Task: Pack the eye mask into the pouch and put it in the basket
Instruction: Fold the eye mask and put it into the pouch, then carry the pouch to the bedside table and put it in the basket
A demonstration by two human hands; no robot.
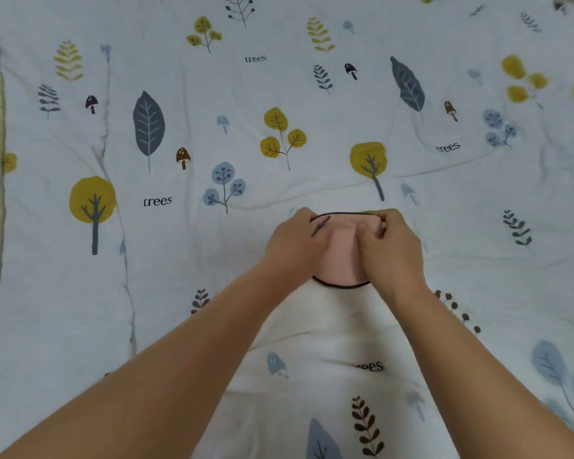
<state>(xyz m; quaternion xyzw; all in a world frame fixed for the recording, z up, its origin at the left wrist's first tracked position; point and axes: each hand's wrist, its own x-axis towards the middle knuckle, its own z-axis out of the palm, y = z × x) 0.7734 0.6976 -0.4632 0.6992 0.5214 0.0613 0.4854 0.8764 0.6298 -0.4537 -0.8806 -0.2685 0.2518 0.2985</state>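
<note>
Pink eye mask (pixel 342 256) lies folded on the bed (pixel 179 260), under both hands. Left hand (pixel 295 246) presses it flat; right hand (pixel 391 250) pinches its top edge. Should keep fold tight w/ strap tucked. Pouch, basket unseen.

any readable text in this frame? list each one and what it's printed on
"trees" – on the printed bedsheet, top centre
"trees" – same sheet, left of centre
"trees" – same sheet, right side
"...ees" – same sheet, between the forearms, first letters lost in a fold
Pink item held by the left hand and right hand: no text visible.
</note>
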